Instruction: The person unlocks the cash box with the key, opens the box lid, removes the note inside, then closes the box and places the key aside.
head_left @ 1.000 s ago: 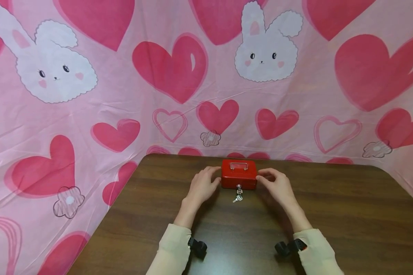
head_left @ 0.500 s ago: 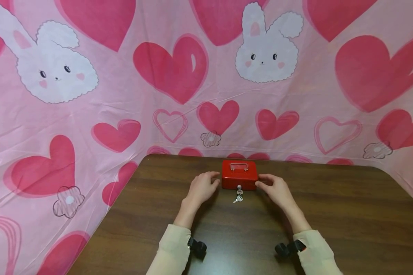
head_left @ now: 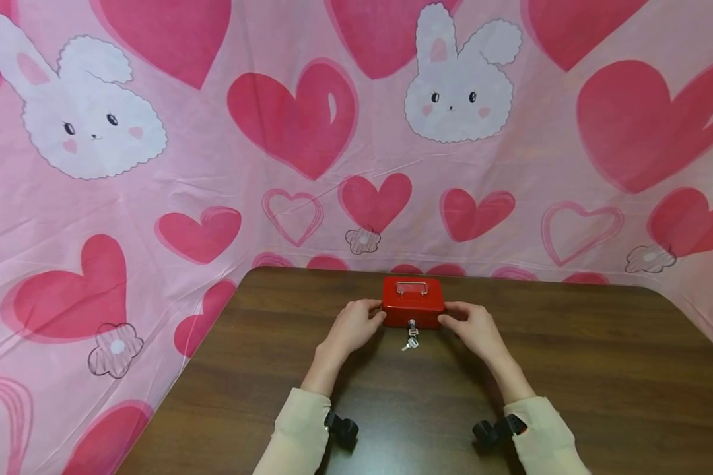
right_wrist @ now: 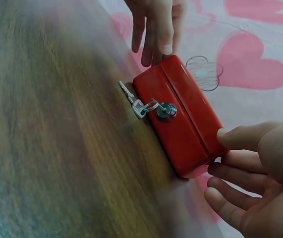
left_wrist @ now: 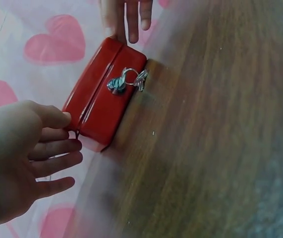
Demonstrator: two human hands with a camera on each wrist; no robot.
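A red metal cash box [head_left: 397, 314] with a folding handle [head_left: 412, 287] on its lid stands near the far edge of the table. A key sits in its front lock [right_wrist: 166, 111], and another key [right_wrist: 137, 105] hangs from the ring. My left hand [head_left: 352, 327] is at the box's left side, thumb tip against the front corner, the other fingers extended along the side. On the opposite side, my right hand [head_left: 476, 330] touches the right front corner with its thumb, fingers loosely bent beside the end wall. The lid is down.
The brown wooden table [head_left: 594, 369] extends toward me and to both sides. Behind it hangs a pink cloth [head_left: 546, 158] with hearts and rabbits. A black wrist camera [head_left: 342, 430] is strapped to my left forearm, another camera [head_left: 488, 432] to my right.
My left hand has come back against the box after a small gap half a second ago. Over the second, my right hand slid slightly toward me along its side. The box stays in place.
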